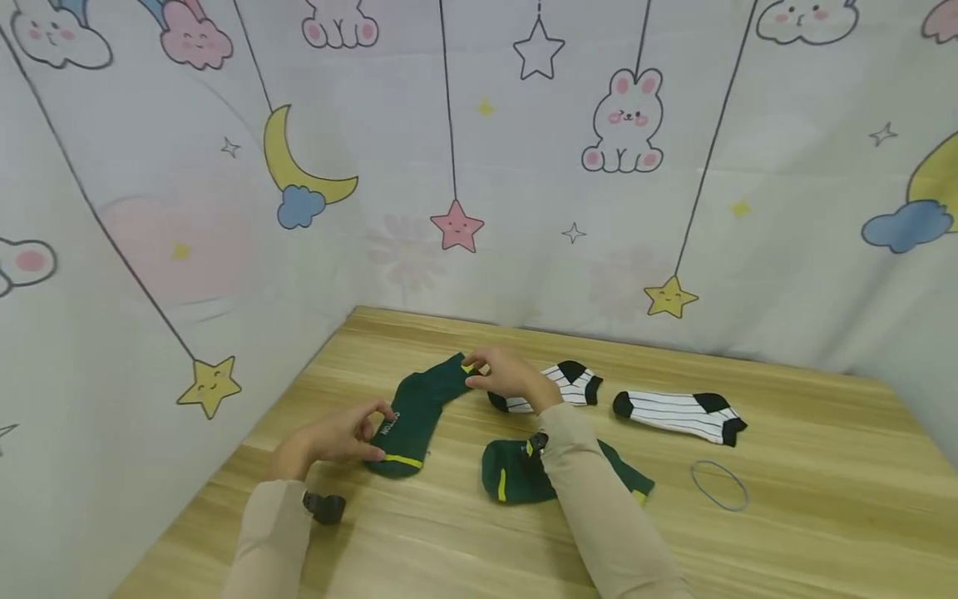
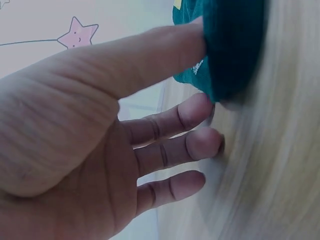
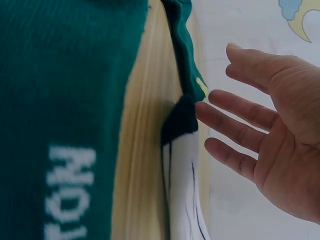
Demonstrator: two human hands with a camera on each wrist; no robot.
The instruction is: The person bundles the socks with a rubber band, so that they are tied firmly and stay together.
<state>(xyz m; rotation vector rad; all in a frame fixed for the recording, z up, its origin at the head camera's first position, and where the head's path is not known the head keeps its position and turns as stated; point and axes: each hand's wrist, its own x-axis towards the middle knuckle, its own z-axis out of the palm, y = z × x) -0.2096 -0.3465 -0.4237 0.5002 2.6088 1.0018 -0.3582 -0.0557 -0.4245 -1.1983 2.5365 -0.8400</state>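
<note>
A dark green sock (image 1: 419, 408) with a yellow toe stripe and white lettering lies flat at the left of the table. My left hand (image 1: 337, 437) is at its toe end, thumb and forefinger spread on the fabric. In the left wrist view the thumb touches the green sock (image 2: 235, 45), and the other fingers stay loose. My right hand (image 1: 509, 374) hovers by the sock's cuff with its fingers extended and nothing held, as the right wrist view shows of the hand (image 3: 265, 120). A second green sock (image 1: 516, 474) lies partly hidden under my right forearm.
A white striped sock (image 1: 572, 383) with black heel and cuff lies partly behind my right hand. Another striped sock (image 1: 677, 414) lies to its right. A thin bluish loop (image 1: 720, 486) rests nearer me. A patterned cloth (image 1: 524, 274) borders the table (image 1: 823, 466).
</note>
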